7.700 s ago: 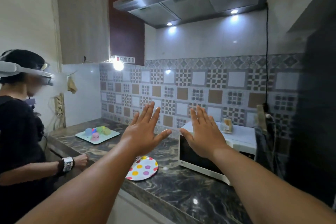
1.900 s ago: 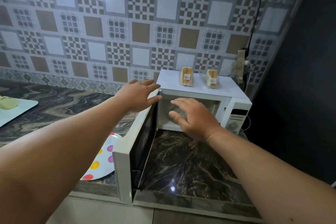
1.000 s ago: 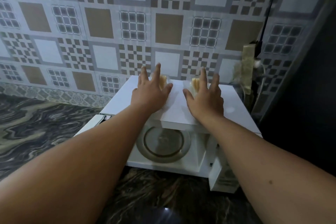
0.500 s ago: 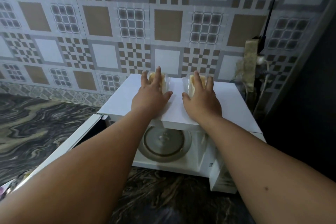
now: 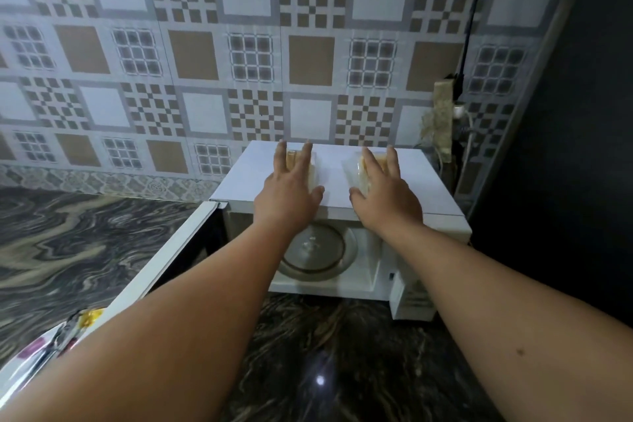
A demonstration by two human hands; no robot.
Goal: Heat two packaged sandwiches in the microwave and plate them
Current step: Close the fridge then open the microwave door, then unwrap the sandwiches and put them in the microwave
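Plate [image 5: 30,358] with dots peeks in at the lower left of the frame. Next to it the microwave door [image 5: 164,260] hangs open, and the glass tray [image 5: 317,250] inside is bare. On the microwave [image 5: 435,195], in the middle of the frame, the left hand [image 5: 289,193] lies with straight fingers on the left sandwich [image 5: 313,168]. The right hand [image 5: 385,193] lies the same way on the right sandwich [image 5: 354,169]. This looks like the pick-up step. Next, the fingers likely need to curl round each pack and bring it down to the tray.
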